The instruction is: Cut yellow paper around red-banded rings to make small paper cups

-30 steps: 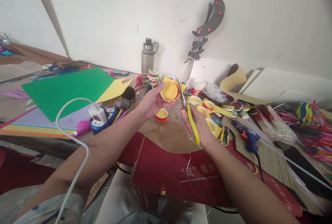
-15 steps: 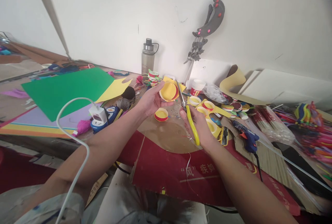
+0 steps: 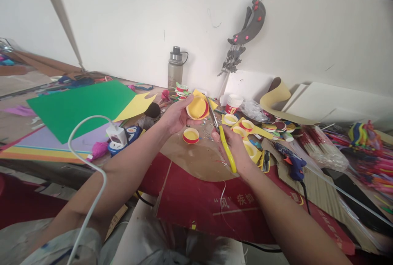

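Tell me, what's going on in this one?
A person is doing papercraft at a cluttered worktop. The left hand holds up a shallow round piece, yellow inside with a red side, with yellow paper at its edge. The right hand holds yellow-handled scissors, their blades beside that paper; whether they are cutting is too small to tell. A similar red-sided ring lies just below, and a glue gun lies off to the right.
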`<state>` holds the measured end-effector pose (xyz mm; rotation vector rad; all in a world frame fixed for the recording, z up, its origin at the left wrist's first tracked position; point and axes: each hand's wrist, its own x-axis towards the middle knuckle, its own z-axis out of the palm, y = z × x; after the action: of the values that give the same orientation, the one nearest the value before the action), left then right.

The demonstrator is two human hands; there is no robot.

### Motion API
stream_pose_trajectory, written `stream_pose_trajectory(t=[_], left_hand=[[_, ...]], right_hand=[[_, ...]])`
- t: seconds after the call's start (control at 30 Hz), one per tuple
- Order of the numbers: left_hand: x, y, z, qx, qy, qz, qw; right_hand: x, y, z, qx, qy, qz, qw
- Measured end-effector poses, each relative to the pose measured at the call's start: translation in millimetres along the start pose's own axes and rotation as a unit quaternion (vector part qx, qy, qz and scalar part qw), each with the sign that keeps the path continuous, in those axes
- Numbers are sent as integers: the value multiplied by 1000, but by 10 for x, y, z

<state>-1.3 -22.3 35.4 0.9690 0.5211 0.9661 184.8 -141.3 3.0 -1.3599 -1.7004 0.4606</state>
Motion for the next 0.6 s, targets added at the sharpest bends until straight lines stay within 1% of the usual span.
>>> stream_pose_trajectory(t=[0.13, 0.27, 0.4, 0.6], left_hand=[[11, 25, -44, 11, -13, -2, 1000], [17, 59, -75, 22, -13, 4, 1000], [21, 90, -92, 40, -12, -3, 999], [3, 91, -80, 54, -26, 1, 998]], right_hand=[[5, -14, -2, 18, -6, -8, 1000], [10, 2, -11, 3, -8, -14, 1000], [10, 22, -7, -1, -15, -14, 1000], [2, 44, 41, 0, 0, -21, 1000]])
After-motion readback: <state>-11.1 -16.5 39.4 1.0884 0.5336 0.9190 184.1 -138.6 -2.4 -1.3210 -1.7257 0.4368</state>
